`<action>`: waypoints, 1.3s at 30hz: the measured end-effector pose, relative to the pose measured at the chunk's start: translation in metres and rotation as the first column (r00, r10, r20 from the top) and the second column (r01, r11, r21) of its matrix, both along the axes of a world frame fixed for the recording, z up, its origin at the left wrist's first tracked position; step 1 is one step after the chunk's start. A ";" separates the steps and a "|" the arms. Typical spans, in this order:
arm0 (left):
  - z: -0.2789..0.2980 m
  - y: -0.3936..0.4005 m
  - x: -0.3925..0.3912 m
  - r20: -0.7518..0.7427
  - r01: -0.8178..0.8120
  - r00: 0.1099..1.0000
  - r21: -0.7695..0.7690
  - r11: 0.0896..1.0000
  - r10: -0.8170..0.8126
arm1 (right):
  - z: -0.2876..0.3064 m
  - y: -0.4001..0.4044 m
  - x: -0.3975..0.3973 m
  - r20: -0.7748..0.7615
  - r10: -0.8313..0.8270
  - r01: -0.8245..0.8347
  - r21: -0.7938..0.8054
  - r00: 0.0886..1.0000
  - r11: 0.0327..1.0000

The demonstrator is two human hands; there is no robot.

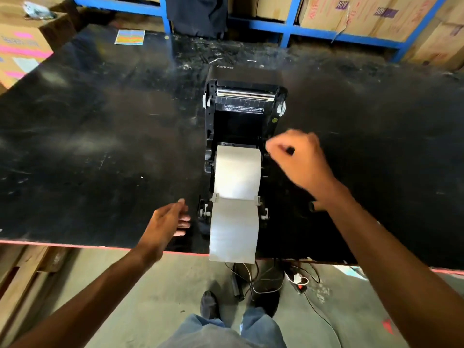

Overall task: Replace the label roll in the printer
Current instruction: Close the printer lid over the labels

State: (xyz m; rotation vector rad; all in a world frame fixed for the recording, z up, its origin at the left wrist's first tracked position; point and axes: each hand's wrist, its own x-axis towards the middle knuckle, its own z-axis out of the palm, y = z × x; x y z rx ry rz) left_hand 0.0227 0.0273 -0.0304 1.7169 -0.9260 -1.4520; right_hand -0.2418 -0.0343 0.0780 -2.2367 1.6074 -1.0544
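A black label printer (244,101) stands on the black table (100,146) with its lid swung open and back. A white label roll (237,172) lies in its bay. The roll's paper strip (233,234) runs out between two white guides and hangs over the table's front edge. My right hand (298,159) hovers blurred at the printer's right side, beside the roll, fingers curled, nothing visibly in it. To the left of the printer's front, my left hand (167,222) is open just above the table, fingers apart, touching neither paper nor printer.
Cardboard boxes (22,43) stand at the far left. Blue shelving (288,23) with more boxes lines the back. A coloured sheet (129,37) lies at the table's far side. Cables and a power strip (298,280) lie on the floor by my feet.
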 end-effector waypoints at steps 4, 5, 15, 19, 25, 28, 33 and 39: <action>0.005 -0.005 -0.006 -0.071 0.045 0.997 0.150 0.988 -0.034 | 0.036 -0.060 0.005 -0.007 -0.147 0.146 -0.085 0.989 0.986; 0.007 -0.005 -0.006 -0.071 0.034 0.997 0.144 0.989 -0.024 | 0.042 -0.071 0.007 -0.060 -0.156 0.153 -0.058 0.986 0.987; 0.004 -0.009 0.005 -0.115 0.052 0.993 0.169 0.984 -0.033 | 0.030 -0.072 0.014 -0.194 -0.207 0.156 -0.248 0.959 0.956; -0.002 -0.014 0.010 -0.147 0.079 0.988 0.204 0.976 -0.050 | 0.026 -0.038 0.003 -0.088 -0.174 0.126 -0.396 0.981 0.909; -0.008 -0.020 0.016 -0.191 0.098 0.980 0.208 0.973 -0.057 | -0.024 0.016 -0.011 0.024 -0.119 0.121 -0.250 0.993 0.961; -0.010 -0.021 0.019 -0.215 0.107 0.975 0.217 0.970 -0.060 | -0.056 0.046 -0.014 -0.021 -0.151 0.148 -0.111 0.988 0.983; -0.006 -0.022 0.019 -0.177 0.155 0.977 0.224 0.962 -0.117 | -0.095 0.073 -0.014 -0.159 -0.136 0.140 0.020 0.978 0.990; -0.006 -0.016 0.011 -0.114 0.237 0.967 0.093 0.967 -0.226 | -0.102 0.065 -0.014 0.343 -0.306 0.172 0.369 0.888 0.913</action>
